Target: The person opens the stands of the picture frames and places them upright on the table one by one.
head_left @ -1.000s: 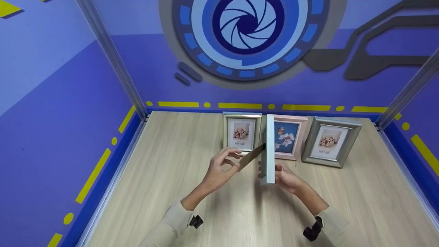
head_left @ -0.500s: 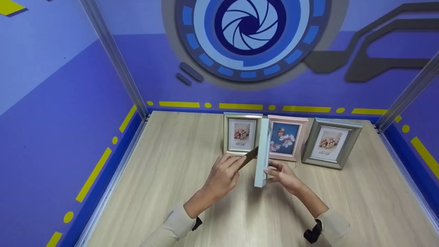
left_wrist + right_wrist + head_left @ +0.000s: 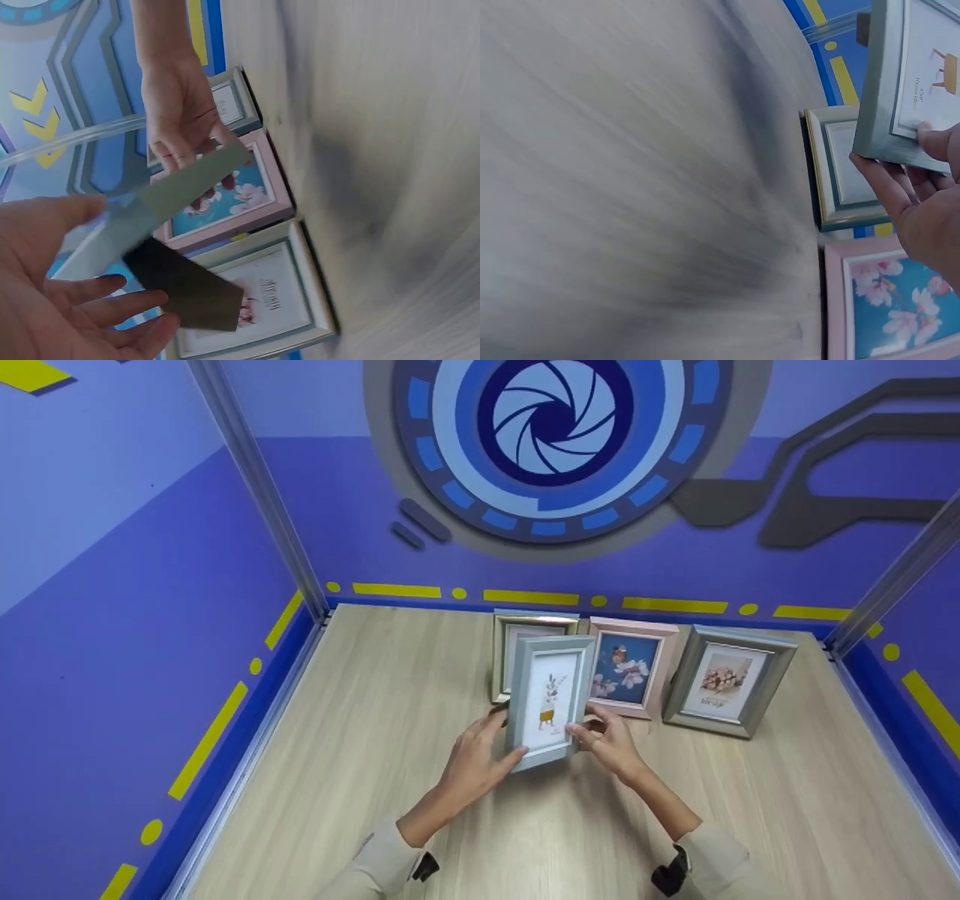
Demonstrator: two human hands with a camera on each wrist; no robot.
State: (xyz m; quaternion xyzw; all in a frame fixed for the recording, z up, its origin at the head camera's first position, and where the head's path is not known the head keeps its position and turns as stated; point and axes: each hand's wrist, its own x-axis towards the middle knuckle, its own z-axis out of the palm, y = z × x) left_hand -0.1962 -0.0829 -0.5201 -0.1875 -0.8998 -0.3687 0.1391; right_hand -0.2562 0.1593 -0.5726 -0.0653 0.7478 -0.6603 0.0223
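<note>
A pale blue-grey picture frame [image 3: 522,690] is held up above the table in the head view, its front with a vase drawing facing me. My right hand [image 3: 616,746] pinches its lower right corner, thumb on the front and fingers behind. At the lower left, my left hand [image 3: 466,765] has its thumb on the frame's edge and its fingers reaching behind. The left wrist view shows the frame edge-on, its dark stand leg [image 3: 191,289] sticking out at the back beside the left fingertips. In the right wrist view, the right thumb presses the front near the corner.
Behind the held frame, a gold-edged picture frame [image 3: 501,660] stands partly hidden. A pink picture frame [image 3: 651,667] with blossoms and a grey-brown picture frame [image 3: 757,690] stand to its right. Blue panels and metal posts [image 3: 262,487] bound the wooden table [image 3: 375,690].
The pale frame has turned from edge-on to facing me and shifted slightly left and down. My left hand has moved from the stand leg to the frame's lower left edge.
</note>
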